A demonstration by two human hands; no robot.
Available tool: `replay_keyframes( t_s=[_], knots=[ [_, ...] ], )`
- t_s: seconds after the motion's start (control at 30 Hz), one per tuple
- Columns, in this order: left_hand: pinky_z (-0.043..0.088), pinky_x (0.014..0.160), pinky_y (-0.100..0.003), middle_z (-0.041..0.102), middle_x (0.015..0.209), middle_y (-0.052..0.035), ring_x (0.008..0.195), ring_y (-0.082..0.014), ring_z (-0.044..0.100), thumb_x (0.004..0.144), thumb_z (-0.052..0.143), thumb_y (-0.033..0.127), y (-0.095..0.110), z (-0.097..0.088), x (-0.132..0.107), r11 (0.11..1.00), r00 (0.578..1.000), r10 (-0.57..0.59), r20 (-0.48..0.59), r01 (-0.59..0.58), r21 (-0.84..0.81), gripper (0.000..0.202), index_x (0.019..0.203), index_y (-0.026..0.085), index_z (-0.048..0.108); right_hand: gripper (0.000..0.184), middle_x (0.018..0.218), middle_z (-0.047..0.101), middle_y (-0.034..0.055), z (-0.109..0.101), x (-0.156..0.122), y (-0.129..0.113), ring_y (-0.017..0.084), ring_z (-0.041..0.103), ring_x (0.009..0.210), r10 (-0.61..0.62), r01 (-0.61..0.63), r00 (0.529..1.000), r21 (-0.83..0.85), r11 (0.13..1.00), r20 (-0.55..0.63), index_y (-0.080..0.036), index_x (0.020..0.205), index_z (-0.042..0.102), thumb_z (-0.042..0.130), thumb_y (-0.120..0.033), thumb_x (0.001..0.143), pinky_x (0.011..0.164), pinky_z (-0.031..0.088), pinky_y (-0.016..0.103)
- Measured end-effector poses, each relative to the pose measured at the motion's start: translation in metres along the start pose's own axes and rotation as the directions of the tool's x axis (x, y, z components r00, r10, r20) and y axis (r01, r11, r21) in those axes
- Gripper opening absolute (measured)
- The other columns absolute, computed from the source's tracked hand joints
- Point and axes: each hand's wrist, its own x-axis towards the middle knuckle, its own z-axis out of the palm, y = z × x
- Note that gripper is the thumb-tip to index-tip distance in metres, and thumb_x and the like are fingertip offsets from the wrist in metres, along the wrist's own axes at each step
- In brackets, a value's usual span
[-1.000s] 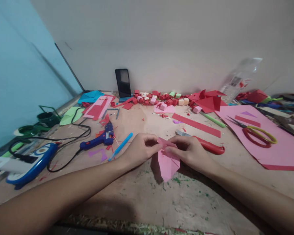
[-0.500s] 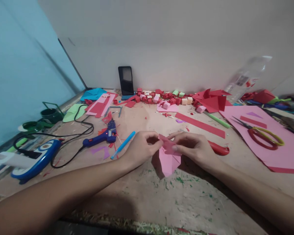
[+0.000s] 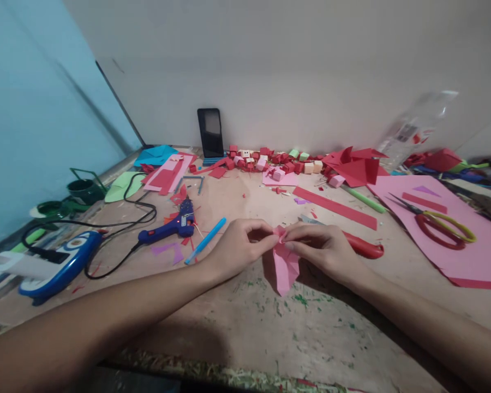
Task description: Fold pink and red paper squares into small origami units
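A folded piece of pink paper [image 3: 285,270] hangs between my hands over the middle of the table, its lower part pointing down towards me. My left hand [image 3: 247,243] pinches its upper edge from the left, thumb against fingers. From the other side my right hand [image 3: 321,243] pinches the same top part, fingertips close to those of the left. A red-handled knife [image 3: 364,245] lies just behind my right hand, its blade partly hidden. To the left of my left hand rests a blue pen-like tool [image 3: 207,240].
A blue glue gun [image 3: 169,229] with a black cord lies left, near a blue-and-white power strip [image 3: 61,267]. Scissors [image 3: 442,224] lie on a pink sheet [image 3: 396,196] at right. Small paper cubes [image 3: 265,158], a phone [image 3: 210,132] and a plastic bottle [image 3: 417,131] line the back wall.
The pink paper has been gathered narrower at the top and its hanging part looks slimmer. My fingertips have drawn closer together; more of the red-handled knife now shows.
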Motion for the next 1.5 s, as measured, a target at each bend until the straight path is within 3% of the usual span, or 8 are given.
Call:
replay_keyframes(
  t_s=[0.17,0.43,0.67,0.83,1.2,1.5],
  knots=[
    [0.054,0.082,-0.027,0.079,0.093,-0.0061,0.087,-0.0179,0.072,0.087,0.067,0.010,0.001,0.000,0.000,1.000,0.999,0.027,0.027,-0.027,-0.015,0.013,0.091,0.013,0.079,0.008,0.087,0.075,0.0049,-0.001,0.000,0.003,0.021,0.068,0.079,0.044,-0.045,0.998,-0.014,0.999,-0.042,-0.021,0.080,0.076,0.074,-0.027,0.086,0.073,0.053,0.034],
    [0.052,0.080,-0.026,0.074,0.093,-0.0045,0.087,-0.0160,0.068,0.086,0.071,0.008,0.001,-0.001,0.004,0.999,0.999,0.045,0.030,-0.045,0.024,0.012,0.091,0.014,0.080,0.024,0.086,0.073,0.0009,0.005,-0.001,0.006,0.017,0.067,0.072,0.134,-0.112,0.982,0.165,0.980,-0.133,-0.023,0.085,0.057,0.080,-0.026,0.081,0.064,0.052,0.030],
    [0.052,0.084,-0.027,0.077,0.092,-0.0029,0.088,-0.0164,0.069,0.086,0.070,0.010,-0.001,0.000,0.004,1.000,0.998,0.018,0.062,-0.016,-0.021,0.012,0.090,0.016,0.080,0.008,0.084,0.072,0.0037,0.003,0.001,0.005,0.020,0.068,0.075,0.071,-0.073,0.993,-0.015,0.997,-0.098,-0.020,0.085,0.070,0.073,-0.028,0.085,0.067,0.053,0.033],
    [0.052,0.074,-0.026,0.077,0.087,-0.0035,0.079,-0.0162,0.068,0.085,0.075,0.019,0.007,0.002,0.001,0.999,0.997,-0.011,0.073,0.014,-0.036,0.006,0.086,0.015,0.079,0.006,0.084,0.073,0.0040,0.002,0.001,0.004,0.020,0.068,0.076,0.041,-0.049,0.996,-0.113,0.992,-0.073,-0.021,0.084,0.071,0.069,-0.025,0.087,0.067,0.052,0.032],
    [0.055,0.073,-0.025,0.079,0.086,-0.0050,0.077,-0.0158,0.071,0.084,0.071,0.014,0.002,0.006,-0.001,1.000,0.998,0.004,0.055,-0.003,-0.020,0.007,0.087,0.013,0.077,0.014,0.088,0.075,0.0051,0.002,0.002,0.003,0.021,0.069,0.080,0.072,-0.072,0.997,0.015,0.997,-0.009,-0.020,0.083,0.075,0.077,-0.034,0.086,0.074,0.053,0.034],
    [0.055,0.071,-0.025,0.081,0.086,-0.0050,0.077,-0.0172,0.073,0.088,0.067,0.015,0.003,0.005,-0.004,0.996,0.999,0.031,0.007,-0.032,0.078,0.014,0.090,0.015,0.081,0.014,0.091,0.076,0.0058,0.002,0.002,0.003,0.021,0.069,0.081,0.059,-0.059,0.998,-0.013,0.998,0.010,-0.021,0.087,0.076,0.074,-0.035,0.089,0.071,0.054,0.033]
  ],
)
